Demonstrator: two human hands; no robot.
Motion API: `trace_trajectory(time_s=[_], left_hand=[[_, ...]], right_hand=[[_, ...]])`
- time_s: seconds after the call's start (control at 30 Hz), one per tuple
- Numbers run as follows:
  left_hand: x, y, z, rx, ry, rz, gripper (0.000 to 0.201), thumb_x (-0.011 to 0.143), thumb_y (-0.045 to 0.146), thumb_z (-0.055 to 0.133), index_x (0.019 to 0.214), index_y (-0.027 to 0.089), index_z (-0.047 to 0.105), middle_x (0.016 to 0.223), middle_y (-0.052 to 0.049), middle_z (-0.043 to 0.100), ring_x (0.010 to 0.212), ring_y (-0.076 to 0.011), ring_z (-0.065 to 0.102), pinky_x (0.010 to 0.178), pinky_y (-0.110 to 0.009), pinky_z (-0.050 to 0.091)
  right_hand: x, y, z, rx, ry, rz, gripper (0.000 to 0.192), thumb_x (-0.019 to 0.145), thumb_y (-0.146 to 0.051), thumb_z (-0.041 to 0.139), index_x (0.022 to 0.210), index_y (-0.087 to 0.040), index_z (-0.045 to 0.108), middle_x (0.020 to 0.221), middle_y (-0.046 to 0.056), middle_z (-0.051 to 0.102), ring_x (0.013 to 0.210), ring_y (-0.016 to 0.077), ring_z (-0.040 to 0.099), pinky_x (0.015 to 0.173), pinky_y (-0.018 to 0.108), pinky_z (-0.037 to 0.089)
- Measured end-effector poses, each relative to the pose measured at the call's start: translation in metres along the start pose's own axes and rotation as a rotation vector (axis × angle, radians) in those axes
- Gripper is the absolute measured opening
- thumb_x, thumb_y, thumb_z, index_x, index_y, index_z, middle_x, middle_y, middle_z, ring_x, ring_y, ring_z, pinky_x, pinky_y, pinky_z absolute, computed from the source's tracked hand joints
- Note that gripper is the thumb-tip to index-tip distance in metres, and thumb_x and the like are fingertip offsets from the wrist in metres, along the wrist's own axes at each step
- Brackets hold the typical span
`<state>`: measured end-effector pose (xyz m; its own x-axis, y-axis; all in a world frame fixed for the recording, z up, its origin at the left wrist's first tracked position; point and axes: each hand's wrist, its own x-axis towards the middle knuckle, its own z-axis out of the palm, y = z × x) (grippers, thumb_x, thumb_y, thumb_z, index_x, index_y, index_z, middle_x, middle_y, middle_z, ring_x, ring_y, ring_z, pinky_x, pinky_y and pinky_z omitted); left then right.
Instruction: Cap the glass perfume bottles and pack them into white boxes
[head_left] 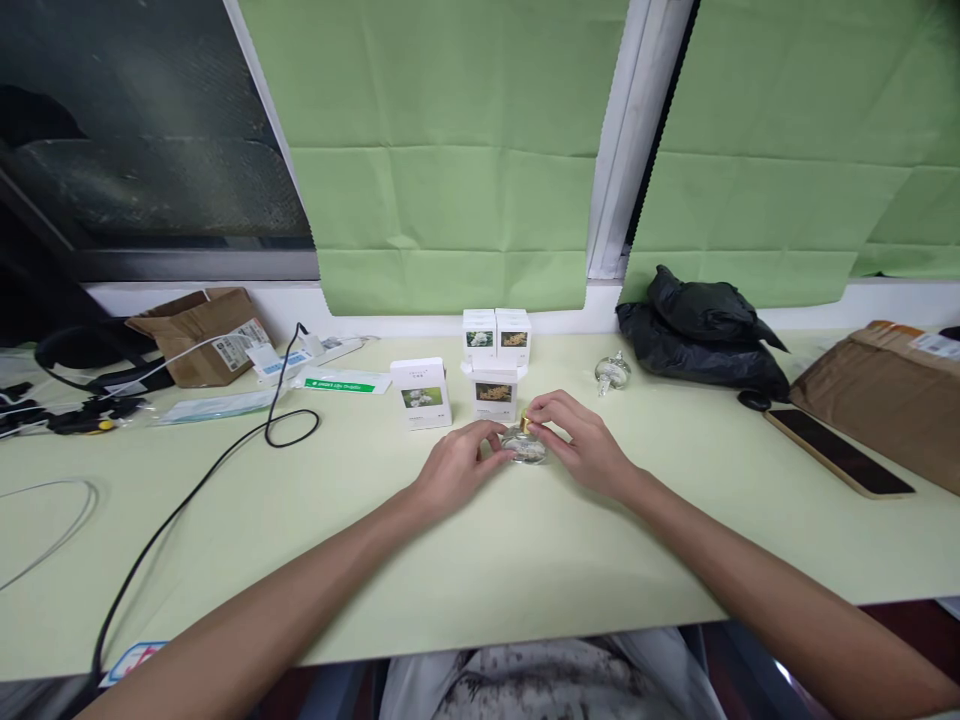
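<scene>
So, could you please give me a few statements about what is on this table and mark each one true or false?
1. Both hands, the left hand and the right hand, touch the small glass bottle. True.
2. A second glass bottle lies apart from the hands, near the black bag. True.
3. The phone lies on the person's left. False: it lies on the right, beside the brown parcel.
4. The white boxes are stacked on the floor. False: they stand on the table, just beyond the hands.
5. A black cable runs across the left of the table. True.
</scene>
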<state>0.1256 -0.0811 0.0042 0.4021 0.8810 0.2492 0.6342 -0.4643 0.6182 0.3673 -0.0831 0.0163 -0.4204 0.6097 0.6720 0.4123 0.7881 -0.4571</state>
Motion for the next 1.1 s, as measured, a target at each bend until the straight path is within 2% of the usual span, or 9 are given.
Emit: trace_trajectory(time_s=[0.6,1.1], left_hand=[[0.0004,-0.0028,0.0024,0.016,0.022,0.009,0.034,0.098,0.051,0.063,0.123,0.028,0.067,0.103,0.002,0.075,0.067,-0.0147,0.063,0.066,-0.029,0.047],[0.0009,-0.0033,0.0017,0.021,0.016,0.019,0.038,0.098,0.052,0.062,0.125,0.026,0.067,0.104,-0.001,0.075,0.068,-0.0161,0.064,0.065,-0.03,0.047]], right_hand=[[0.0003,-0.001,0.0011,0.001,-0.009,-0.001,0.012,0.107,-0.02,0.05,0.111,-0.026,0.06,0.117,0.01,0.065,0.105,0.022,0.066,0.088,0.035,0.053],[-0.0002,-0.0012,0.0007,-0.01,-0.042,0.031,0.012,0.108,-0.02,0.049,0.11,-0.026,0.058,0.118,0.009,0.065,0.107,0.022,0.065,0.09,0.035,0.053]])
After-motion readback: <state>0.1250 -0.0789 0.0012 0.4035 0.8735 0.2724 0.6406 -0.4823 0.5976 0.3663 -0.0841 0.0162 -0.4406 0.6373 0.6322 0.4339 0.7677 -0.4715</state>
